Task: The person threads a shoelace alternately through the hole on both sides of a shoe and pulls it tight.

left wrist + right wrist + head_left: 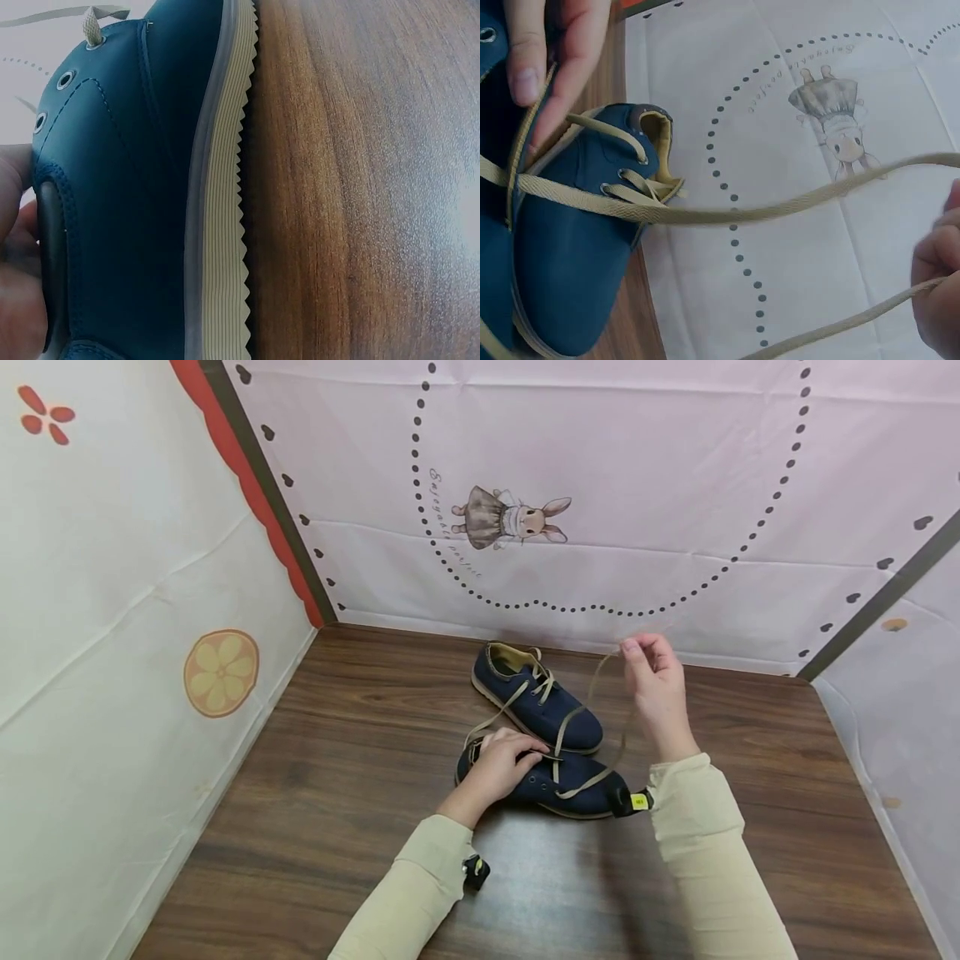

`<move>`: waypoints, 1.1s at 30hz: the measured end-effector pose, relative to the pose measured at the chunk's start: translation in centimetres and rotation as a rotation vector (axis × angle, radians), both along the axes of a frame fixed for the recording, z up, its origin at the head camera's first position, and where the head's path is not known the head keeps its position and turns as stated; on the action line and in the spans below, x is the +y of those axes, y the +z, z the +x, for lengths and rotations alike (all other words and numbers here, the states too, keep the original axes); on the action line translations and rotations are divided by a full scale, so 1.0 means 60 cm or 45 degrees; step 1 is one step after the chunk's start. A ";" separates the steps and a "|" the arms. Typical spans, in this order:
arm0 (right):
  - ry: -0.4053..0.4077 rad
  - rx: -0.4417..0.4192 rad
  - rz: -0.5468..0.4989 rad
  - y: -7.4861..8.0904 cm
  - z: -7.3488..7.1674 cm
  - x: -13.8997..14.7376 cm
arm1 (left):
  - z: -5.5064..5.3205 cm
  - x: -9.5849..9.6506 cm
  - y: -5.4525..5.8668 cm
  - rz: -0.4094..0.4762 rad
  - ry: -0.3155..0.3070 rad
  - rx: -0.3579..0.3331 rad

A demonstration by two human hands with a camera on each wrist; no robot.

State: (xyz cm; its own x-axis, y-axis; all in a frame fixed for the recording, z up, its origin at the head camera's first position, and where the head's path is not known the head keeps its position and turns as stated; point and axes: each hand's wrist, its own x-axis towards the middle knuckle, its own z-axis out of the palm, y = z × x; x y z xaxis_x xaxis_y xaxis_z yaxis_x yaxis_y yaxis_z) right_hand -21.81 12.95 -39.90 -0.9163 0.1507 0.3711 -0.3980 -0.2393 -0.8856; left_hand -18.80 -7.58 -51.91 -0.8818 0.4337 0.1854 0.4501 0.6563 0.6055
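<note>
Two navy shoes with beige soles and laces lie side by side on the wooden surface. Over the near shoe (585,771) rests my left hand (497,767), its thumb and fingers pinching the edge of the shoe's tongue (519,146). Several eyelets on this shoe hold no lace in the left wrist view. My right hand (658,689) is raised to the right of the shoes, pinching the beige shoelace (705,216) between thumb and fingers. That lace runs in a loose loop from the near shoe's front eyelets up to the hand.
Just behind stands the far shoe (534,717), its lace threaded through its eyelets. A brown wood-grain surface (360,718) lies under both shoes. White printed cloth (637,510) with a rabbit picture (502,518) rises close behind, and another printed sheet (120,735) is on the left.
</note>
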 end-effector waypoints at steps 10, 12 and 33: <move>0.294 -0.247 0.402 -0.020 0.035 -0.008 | 0.004 -0.010 0.002 0.303 0.044 0.010; 0.342 -0.270 0.489 -0.027 0.045 -0.006 | 0.009 -0.015 0.009 0.345 0.010 -0.007; 0.498 -0.392 1.031 -0.181 0.113 -0.030 | 0.015 -0.030 0.006 0.246 -0.125 -0.311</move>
State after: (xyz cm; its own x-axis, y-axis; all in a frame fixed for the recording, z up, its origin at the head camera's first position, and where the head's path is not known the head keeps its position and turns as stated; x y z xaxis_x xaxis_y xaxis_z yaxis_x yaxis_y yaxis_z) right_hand -15.03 11.16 -50.78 -0.9223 -0.3846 -0.0379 -0.1410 0.4261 -0.8936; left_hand -17.89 -9.36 -51.56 -0.8661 0.4962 0.0608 0.3315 0.4791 0.8127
